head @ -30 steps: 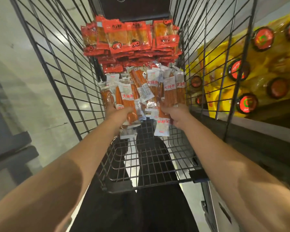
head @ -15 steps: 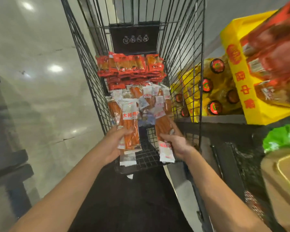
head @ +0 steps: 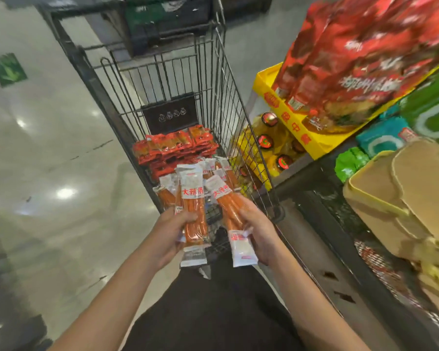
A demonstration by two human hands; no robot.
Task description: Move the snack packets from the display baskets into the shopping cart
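Orange snack packets (head: 193, 214) gripped above wire cart (head: 221, 79).

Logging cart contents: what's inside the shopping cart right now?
Inside the shopping cart: a stack of red snack packets at the far end, clear orange-stick packets nearer. Lower layers and the floor beneath them are covered.

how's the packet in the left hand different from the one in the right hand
The left-hand packet stands nearly upright, while the right-hand packet leans with its top toward the left. The left hand grips its packet from the left side at mid-length; the right hand grips its packet from the right, lower down. Both are clear wrappers with white ends, red print and orange sticks inside, held above the near end of the cart.
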